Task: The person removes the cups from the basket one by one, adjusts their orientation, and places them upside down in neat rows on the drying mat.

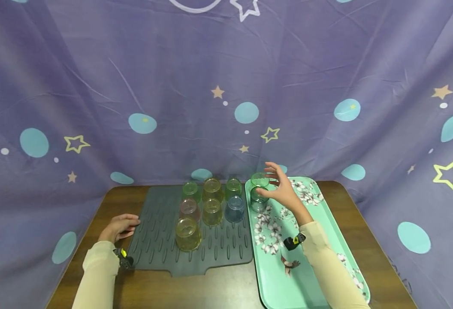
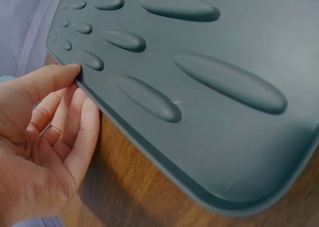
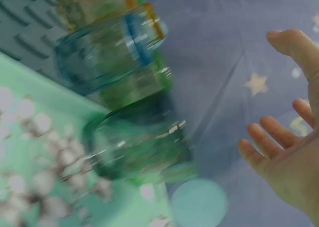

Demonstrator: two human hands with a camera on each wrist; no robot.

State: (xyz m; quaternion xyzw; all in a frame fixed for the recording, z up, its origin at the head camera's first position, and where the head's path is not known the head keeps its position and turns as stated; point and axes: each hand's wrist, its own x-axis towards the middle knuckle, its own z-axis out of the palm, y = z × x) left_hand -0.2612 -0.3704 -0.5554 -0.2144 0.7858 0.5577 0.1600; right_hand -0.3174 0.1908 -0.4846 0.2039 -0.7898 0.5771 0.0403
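My left hand (image 1: pixel 120 227) is at the left edge of a dark grey drying mat (image 1: pixel 157 240); in the left wrist view the thumb lies on the rim and the other fingertips meet its edge from below. My right hand (image 1: pixel 282 189) is beside a dark teal glass (image 1: pixel 259 201) on the green tray, with a light green glass (image 1: pixel 260 179) just behind it. In the right wrist view, my right hand (image 3: pixel 289 157) has spread fingers, apart from the teal glass (image 3: pixel 139 142). That view is blurred.
Several tinted glasses stand on the mat: a pink glass (image 1: pixel 189 209), a blue glass (image 1: pixel 234 209) and a front yellow glass (image 1: pixel 188 235), with green and yellow ones behind. The flowered tray (image 1: pixel 288 287) adjoins the mat on a wooden table (image 1: pixel 226 287). A purple curtain (image 1: pixel 188 77) hangs behind.
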